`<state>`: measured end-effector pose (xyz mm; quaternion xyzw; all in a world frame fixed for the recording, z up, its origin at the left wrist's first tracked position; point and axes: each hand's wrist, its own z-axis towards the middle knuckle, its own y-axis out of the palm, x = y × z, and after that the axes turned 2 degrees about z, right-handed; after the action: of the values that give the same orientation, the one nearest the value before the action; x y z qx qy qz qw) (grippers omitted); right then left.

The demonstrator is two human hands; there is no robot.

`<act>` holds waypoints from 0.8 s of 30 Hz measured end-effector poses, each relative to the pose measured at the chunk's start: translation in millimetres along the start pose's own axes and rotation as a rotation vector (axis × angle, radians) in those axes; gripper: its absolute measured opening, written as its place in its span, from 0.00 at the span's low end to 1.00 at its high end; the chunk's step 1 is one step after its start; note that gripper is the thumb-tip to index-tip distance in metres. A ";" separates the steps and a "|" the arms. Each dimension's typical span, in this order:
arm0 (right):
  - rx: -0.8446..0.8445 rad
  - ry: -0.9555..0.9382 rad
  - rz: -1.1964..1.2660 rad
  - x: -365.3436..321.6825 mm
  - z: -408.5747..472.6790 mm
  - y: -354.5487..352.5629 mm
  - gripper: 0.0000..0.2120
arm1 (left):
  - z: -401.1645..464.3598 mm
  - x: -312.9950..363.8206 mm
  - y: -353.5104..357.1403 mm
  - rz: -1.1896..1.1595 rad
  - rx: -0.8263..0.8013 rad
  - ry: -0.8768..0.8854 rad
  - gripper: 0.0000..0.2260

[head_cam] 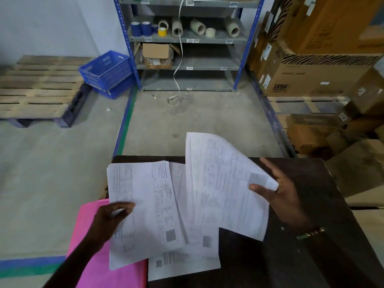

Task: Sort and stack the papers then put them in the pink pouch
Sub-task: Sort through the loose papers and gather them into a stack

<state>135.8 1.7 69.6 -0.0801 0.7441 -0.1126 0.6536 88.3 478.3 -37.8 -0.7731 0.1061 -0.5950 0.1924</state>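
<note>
Several printed white papers lie spread on a dark brown table (301, 256). My left hand (110, 219) pinches the left edge of a small stack of papers (145, 204), thumb on top. My right hand (280, 194) holds a lifted sheet (220, 183) by its right edge, thumb on the front and fingers behind; the sheet stands tilted above the table. More loose sheets (187, 262) lie underneath, near the front edge. The pink pouch (99, 267) lies flat at the table's left front corner, partly under my left arm and the stack.
Beyond the table is a grey concrete floor with blue and green line marks. A blue metal shelf rack (187, 48) with tape rolls stands at the back, blue crates (106, 71) and a wooden pallet (37, 90) to the left, stacked cardboard boxes (322, 75) to the right.
</note>
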 end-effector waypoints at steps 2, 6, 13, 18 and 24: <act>-0.036 -0.012 0.104 -17.7 3.4 -16.4 0.40 | 2.8 3.2 0.5 0.033 -0.032 0.028 0.11; -0.135 0.051 0.279 -24.8 12.8 -13.3 0.40 | 6.9 13.0 21.3 0.063 -0.097 0.113 0.09; -0.206 0.211 0.152 26.5 16.0 51.2 0.38 | 5.2 22.2 57.2 -0.020 -0.157 0.141 0.08; -0.097 0.180 -0.104 60.1 11.0 96.4 0.42 | -7.5 19.4 65.9 -0.031 -0.099 0.112 0.10; -0.139 -0.047 -0.168 62.0 2.2 132.5 0.57 | -13.9 24.6 69.7 -0.095 -0.131 0.055 0.22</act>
<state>133.5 112.5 -25.9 -0.1899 0.7253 -0.1131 0.6520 86.1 403.3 -42.7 -0.7716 0.1130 -0.6163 0.1100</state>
